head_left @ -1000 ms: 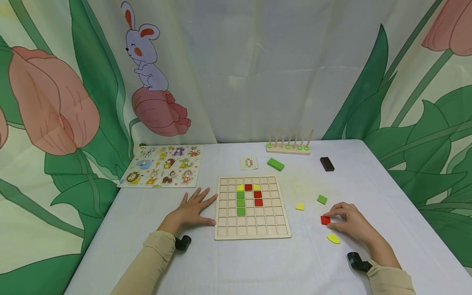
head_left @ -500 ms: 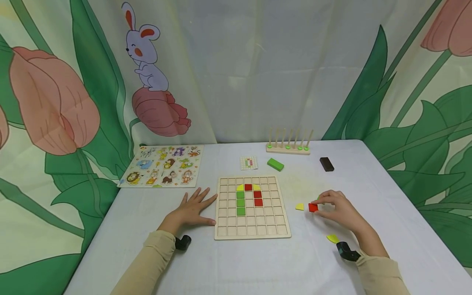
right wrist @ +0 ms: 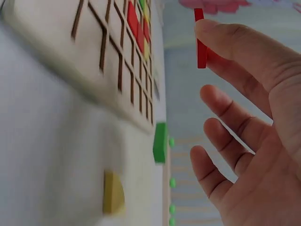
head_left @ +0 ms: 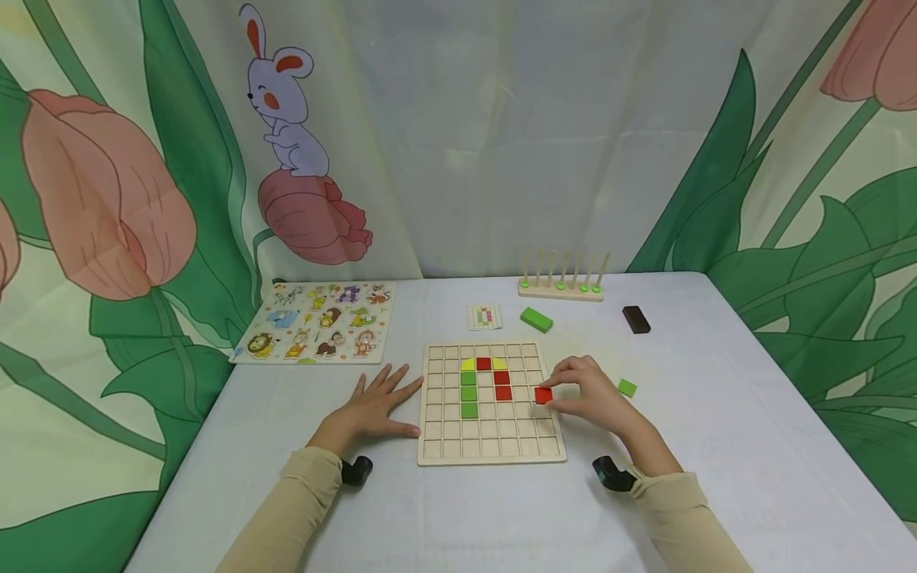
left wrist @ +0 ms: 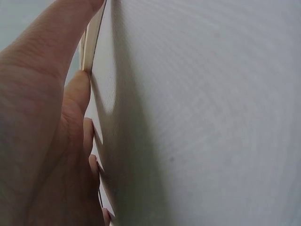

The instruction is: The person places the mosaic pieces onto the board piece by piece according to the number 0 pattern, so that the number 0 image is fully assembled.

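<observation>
A wooden grid board (head_left: 491,446) lies on the white table, with green, red and yellow tiles set in its upper cells (head_left: 484,382). My right hand (head_left: 583,391) pinches a red square tile (head_left: 543,395) above the board's right edge; the right wrist view shows the red tile (right wrist: 200,40) held between thumb and forefinger, clear of the board (right wrist: 56,52). My left hand (head_left: 376,406) lies flat on the table, fingers spread, touching the board's left edge. The left wrist view shows its fingers (left wrist: 75,108) flat against the cloth.
A green square tile (head_left: 626,387) lies right of the board, and a yellow piece (right wrist: 113,193) shows near my right hand. Further back are a green block (head_left: 536,320), a pattern card (head_left: 484,316), a peg rack (head_left: 561,288), a dark block (head_left: 635,319) and an animal puzzle (head_left: 315,322).
My right hand has lifted the red tile from the table at the right and carried it left to the board's right edge. The left hand has stayed put.
</observation>
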Demonstrator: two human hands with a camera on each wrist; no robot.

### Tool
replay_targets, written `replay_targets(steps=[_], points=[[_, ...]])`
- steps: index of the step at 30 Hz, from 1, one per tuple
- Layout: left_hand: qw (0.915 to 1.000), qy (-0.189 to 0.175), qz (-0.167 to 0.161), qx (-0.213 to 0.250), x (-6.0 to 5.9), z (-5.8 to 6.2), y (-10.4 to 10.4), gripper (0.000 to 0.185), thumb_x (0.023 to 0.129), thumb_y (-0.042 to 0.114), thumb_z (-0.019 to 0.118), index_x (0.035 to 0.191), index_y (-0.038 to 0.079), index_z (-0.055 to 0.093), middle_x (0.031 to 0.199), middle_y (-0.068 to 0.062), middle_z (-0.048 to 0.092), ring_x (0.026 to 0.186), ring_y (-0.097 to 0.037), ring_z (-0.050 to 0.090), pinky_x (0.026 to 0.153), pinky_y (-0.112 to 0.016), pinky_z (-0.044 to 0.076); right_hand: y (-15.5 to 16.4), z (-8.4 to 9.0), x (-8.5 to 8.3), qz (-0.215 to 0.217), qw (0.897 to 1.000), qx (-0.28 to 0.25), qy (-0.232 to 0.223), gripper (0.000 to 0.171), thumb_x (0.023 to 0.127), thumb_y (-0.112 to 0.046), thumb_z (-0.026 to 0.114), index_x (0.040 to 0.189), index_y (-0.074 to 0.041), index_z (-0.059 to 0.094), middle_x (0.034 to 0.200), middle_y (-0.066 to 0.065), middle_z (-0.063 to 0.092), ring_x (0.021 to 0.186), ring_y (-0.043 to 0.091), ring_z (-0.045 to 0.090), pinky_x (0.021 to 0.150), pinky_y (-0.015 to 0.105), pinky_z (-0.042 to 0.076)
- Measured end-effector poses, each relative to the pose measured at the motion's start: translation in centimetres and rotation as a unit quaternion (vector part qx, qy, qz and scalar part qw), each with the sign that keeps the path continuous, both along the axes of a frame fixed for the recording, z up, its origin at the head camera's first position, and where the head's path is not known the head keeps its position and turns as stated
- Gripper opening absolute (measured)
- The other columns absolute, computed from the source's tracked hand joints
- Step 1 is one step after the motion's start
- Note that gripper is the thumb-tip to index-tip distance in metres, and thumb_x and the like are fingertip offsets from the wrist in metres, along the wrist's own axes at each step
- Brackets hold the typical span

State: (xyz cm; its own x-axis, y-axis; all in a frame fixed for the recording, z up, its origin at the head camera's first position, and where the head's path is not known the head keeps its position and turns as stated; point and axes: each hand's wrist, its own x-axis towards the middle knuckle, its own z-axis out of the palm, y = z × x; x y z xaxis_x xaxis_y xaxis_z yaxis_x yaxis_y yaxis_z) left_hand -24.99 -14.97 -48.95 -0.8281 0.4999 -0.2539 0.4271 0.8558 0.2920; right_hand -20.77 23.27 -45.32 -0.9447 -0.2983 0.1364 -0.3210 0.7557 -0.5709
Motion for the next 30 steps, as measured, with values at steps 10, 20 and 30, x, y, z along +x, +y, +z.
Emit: replay_targets(steps=[10,20,30], points=[[1.0000,-0.005,-0.001,0.003,-0.2,0.0,-0.1,0.094,0.073,0.071,0.060,0.150,0.031,0.023,0.161,-0.005,0.007,0.148,-0.036,-0.001,0.113,-0.067,-0.001,-4.8,-0.5,-0.9,0.050,0.999,0.000,0.003,0.020,0.072,-0.021,0.082,0.090,-0.016,0.077,0.098,-0.002,0.060,0.098,0.016,0.044,0.079,0.031,0.043],[1.0000,-0.003,-0.003,-0.008,-0.1,0.3,0.0,0.093,0.074,0.071,0.059,0.150,0.032,0.022,0.161,-0.005,0.007,0.148,-0.035,-0.001,0.113,-0.067,0.000,-5.7,-1.8,-1.3,0.035,0.999,0.037,-0.016,0.018,0.073,-0.024,0.081,0.090,-0.018,0.077,0.099,-0.004,0.059,0.098,0.014,0.045,0.080,0.031,0.044],[1.0000,0.008,-0.003,0.000,-0.2,-0.2,-0.2,0.093,0.073,0.072,0.060,0.150,0.035,0.022,0.161,-0.002,0.007,0.148,-0.035,0.000,0.113,-0.067,0.001,-5.7,-2.5,-1.6,0.044,0.998,0.050,-0.001,0.019,0.072,-0.022,0.080,0.090,-0.018,0.077,0.101,-0.002,0.060,0.096,0.015,0.045,0.079,0.031,0.044]])
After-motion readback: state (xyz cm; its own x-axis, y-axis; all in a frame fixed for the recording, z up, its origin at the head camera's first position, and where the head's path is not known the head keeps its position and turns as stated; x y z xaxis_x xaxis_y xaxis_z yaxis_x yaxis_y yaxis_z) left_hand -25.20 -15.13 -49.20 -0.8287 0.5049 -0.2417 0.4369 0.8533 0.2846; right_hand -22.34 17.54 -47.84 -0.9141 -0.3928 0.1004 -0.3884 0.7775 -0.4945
